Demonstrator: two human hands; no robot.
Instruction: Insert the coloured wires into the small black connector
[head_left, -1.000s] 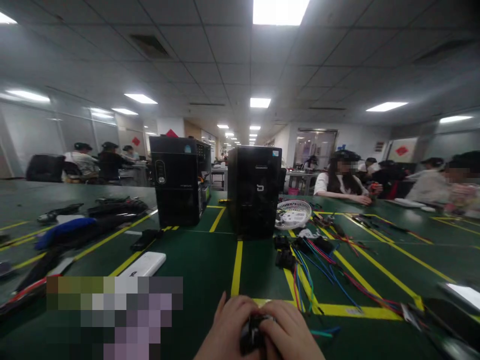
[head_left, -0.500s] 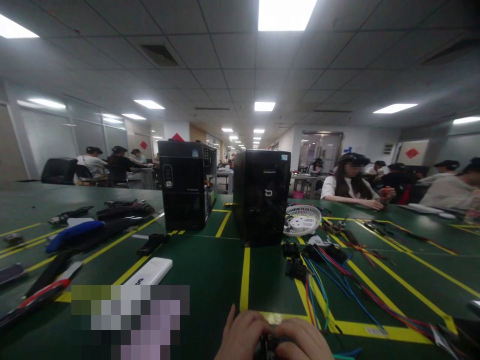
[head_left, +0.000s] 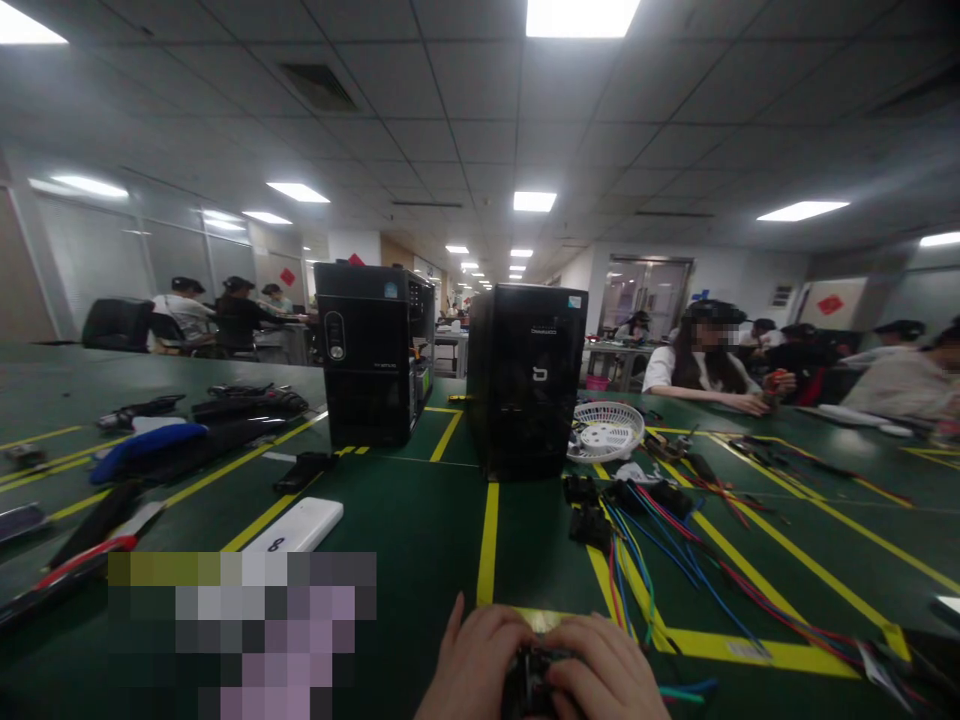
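Left hand (head_left: 472, 665) and right hand (head_left: 604, 670) meet at the bottom edge, both grips clenched on a small black connector (head_left: 531, 680), held just above the green tabletop (head_left: 420, 540). Coloured wires (head_left: 660, 560) lie right of it; two black PC towers (head_left: 525, 375) stand well beyond.

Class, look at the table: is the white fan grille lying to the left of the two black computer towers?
No, the white fan grille lies right of both black computer towers, on the green table.
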